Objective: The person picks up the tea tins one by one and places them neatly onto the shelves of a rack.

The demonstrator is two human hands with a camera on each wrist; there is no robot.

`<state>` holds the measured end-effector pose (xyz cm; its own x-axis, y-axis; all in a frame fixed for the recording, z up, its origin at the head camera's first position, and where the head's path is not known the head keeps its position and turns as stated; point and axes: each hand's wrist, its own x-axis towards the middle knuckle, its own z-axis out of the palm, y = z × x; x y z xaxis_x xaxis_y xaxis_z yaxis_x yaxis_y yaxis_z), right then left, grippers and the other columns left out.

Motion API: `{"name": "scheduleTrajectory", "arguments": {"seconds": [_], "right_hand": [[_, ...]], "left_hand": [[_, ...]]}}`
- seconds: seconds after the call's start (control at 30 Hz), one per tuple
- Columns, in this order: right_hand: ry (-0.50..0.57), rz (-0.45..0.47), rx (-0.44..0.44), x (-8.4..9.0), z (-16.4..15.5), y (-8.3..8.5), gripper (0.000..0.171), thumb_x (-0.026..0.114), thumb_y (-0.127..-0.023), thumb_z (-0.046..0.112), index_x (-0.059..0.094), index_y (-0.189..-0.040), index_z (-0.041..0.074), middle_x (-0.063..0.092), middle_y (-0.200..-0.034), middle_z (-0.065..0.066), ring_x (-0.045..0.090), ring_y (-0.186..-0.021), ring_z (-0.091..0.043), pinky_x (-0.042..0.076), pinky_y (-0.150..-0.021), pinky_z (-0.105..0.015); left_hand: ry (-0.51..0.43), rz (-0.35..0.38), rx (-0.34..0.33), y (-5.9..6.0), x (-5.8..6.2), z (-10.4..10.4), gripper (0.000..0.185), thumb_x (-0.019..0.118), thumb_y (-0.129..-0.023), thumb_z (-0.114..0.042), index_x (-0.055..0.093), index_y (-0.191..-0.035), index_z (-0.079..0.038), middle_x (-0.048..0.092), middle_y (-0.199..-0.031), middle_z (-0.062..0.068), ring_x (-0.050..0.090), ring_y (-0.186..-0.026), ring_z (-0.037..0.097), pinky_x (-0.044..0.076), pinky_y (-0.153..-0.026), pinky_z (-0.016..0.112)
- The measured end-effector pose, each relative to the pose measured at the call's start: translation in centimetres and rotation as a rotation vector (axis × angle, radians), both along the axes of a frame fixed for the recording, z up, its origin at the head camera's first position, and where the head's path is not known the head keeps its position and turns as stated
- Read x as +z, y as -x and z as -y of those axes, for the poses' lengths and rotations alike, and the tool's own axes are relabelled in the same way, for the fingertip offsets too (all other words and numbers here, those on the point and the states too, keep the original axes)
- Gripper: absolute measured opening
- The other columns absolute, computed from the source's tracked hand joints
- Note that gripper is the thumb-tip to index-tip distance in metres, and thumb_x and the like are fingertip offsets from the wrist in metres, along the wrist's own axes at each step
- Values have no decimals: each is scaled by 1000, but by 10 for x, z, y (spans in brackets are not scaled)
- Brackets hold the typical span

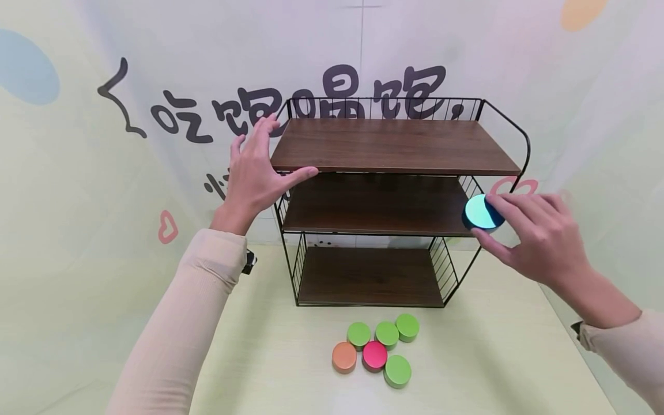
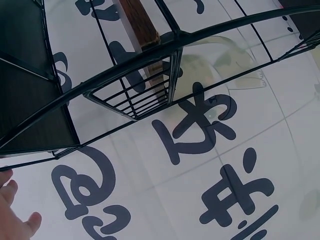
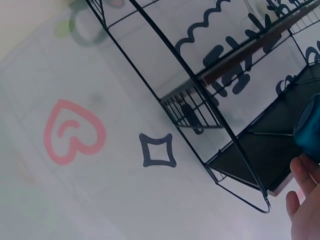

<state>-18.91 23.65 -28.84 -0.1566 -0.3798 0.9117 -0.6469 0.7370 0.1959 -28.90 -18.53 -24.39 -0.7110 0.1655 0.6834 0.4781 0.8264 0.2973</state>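
A three-tier shelf rack [image 1: 363,269] with dark wooden boards and a black wire frame stands upright on the table. Near the left end of its top board [image 1: 394,144] is my left hand [image 1: 256,170], fingers raised and spread, the thumb stretched along the board's front edge. In the left wrist view only the fingertips [image 2: 11,190] of that hand show, close to the frame. With thumb and fingers my right hand [image 1: 544,236] pinches a shiny blue round tin [image 1: 479,212], its top bright with glare. The tin overlaps the right end of the middle board [image 1: 373,207] in the head view.
In front of the rack several small round pieces lie on the pale table [image 1: 290,369]: green ones [image 1: 397,370], a red one [image 1: 375,355] and an orange one [image 1: 344,357]. A white printed backdrop [image 1: 171,34] hangs behind.
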Motion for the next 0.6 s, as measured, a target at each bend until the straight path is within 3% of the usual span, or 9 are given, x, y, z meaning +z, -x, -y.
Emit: {"name": "scheduleTrajectory", "arguments": {"seconds": [0.3,0.5,0.6], "right_hand": [[111,-5,-23,20,3,5,67,57,-92,60,72,-102,-5,70,-90,-26,62,-76,-45,36,-68,-57],[184,18,-50,30,0,9,74,57,-89,66,72,-102,-6,69,-94,-28,62,-83,-46,33,-81,-34],[212,34,-71,35,-3,12,78,57,-89,68,72,-104,-6,69,-95,-28,62,-85,-47,31,-83,-32]], "left_hand": [[4,1,6,-1,0,0,106,76,-73,-68,37,-151,-7,35,-159,3,24,-148,14,13,-118,50],[6,9,6,-1,0,0,107,75,-73,-69,36,-151,-8,34,-159,3,23,-149,14,12,-119,49],[4,15,5,-1,1,0,107,75,-73,-69,36,-151,-8,33,-160,2,23,-149,13,12,-119,48]]}}
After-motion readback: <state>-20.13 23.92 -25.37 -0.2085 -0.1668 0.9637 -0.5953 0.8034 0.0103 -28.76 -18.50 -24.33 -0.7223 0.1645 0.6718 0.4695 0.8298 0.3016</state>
